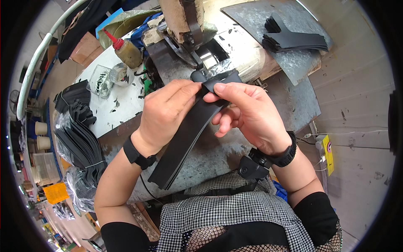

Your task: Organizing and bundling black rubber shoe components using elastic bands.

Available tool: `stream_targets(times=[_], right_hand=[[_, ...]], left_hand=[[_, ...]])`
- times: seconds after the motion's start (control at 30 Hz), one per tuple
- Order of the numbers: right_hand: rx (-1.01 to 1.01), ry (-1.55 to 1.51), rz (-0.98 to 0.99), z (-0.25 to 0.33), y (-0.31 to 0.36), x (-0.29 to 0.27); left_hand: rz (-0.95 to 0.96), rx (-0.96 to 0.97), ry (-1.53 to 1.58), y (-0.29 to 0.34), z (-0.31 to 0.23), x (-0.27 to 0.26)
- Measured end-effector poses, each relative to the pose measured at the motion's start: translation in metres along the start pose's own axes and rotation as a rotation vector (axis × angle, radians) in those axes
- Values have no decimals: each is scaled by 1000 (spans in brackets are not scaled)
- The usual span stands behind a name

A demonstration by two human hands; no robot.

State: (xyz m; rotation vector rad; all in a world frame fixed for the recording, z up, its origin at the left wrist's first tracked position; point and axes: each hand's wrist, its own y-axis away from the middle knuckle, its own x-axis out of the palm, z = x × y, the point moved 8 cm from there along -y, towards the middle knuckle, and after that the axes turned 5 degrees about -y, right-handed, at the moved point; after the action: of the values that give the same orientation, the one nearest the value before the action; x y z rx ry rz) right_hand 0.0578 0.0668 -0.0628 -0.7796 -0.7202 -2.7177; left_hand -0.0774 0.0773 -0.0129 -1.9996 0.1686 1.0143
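The left hand grips and the right hand pinches the far end of a long, flat, layered black strip, slanting toward the near left before a worn beige-and-black machine. Banded, curved black strips lie at left; forked flat black pieces are stacked at far right.

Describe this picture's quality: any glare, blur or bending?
All in the head view: black surrounds the round picture; the scene bends toward its rim; crinkled shiny film glints; the left hand and right hand look fairly sharp; the black strips they hold show little surface detail.
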Motion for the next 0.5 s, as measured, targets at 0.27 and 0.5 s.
stream_targets(times=[0.27, 0.5], right_hand=[[-49, 11, -55, 6, -5, -2], [-105, 85, -5, 11, 14, -9]], left_hand=[[-2, 53, 5, -6, 1, 1], [-80, 163, 61, -11, -14, 0]])
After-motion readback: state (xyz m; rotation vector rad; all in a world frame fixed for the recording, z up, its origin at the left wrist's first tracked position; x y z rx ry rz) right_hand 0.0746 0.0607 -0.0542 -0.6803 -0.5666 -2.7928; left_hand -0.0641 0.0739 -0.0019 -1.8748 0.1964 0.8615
